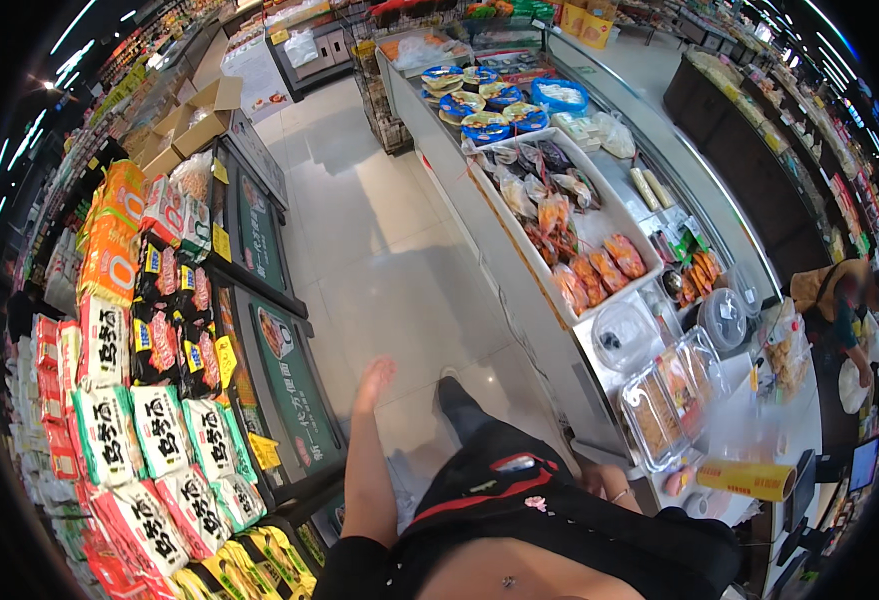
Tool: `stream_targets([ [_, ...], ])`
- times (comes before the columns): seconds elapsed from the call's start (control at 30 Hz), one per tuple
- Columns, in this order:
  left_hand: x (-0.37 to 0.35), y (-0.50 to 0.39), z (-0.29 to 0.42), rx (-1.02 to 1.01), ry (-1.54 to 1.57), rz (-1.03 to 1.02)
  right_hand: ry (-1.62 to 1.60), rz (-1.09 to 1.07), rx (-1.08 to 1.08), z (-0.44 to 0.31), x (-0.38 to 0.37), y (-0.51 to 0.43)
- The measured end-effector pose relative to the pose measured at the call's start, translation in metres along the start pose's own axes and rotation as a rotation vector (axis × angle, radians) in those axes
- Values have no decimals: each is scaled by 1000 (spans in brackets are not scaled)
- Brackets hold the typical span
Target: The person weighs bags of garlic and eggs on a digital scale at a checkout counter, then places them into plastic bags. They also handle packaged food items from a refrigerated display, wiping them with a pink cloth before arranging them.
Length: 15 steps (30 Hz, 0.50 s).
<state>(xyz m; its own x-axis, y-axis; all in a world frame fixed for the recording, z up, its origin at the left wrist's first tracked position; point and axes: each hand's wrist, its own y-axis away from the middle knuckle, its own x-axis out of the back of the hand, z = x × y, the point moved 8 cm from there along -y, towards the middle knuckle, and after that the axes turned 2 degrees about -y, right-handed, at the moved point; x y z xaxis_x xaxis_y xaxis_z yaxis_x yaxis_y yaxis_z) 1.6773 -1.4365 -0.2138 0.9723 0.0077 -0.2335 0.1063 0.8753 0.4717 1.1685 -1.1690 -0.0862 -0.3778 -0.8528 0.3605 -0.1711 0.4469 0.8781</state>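
My left hand (375, 381) hangs over the tiled floor of the aisle, fingers apart and holding nothing, a little to the right of the black shelf front with green panels. My right hand (597, 480) is low beside my black apron (484, 480), near the end of the white counter; its fingers are mostly hidden, so its hold cannot be told. On that counter lie clear plastic boxes of food (653, 420), a round clear tub (623, 337) and a yellow roll (747, 480). Behind them a white tray (657, 262) holds bagged, reddish packed food.
At the left, a shelf is stacked with noodle packets (109, 435) and orange packs (113, 232). Open cardboard boxes (210, 112) stand farther up. Blue-rimmed bowls (484, 127) sit on the chilled counter. A wire rack (387, 112) stands ahead; another person (844, 300) is at the far right.
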Motion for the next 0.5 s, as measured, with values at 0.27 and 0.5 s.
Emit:
stream_targets([
  [0.27,109,-48,-33,301,-567,145,-822,529,516,-176,327,36],
  [0.5,190,129,-78,781,-166,344,-2120,373,1050,-252,449,-49],
])
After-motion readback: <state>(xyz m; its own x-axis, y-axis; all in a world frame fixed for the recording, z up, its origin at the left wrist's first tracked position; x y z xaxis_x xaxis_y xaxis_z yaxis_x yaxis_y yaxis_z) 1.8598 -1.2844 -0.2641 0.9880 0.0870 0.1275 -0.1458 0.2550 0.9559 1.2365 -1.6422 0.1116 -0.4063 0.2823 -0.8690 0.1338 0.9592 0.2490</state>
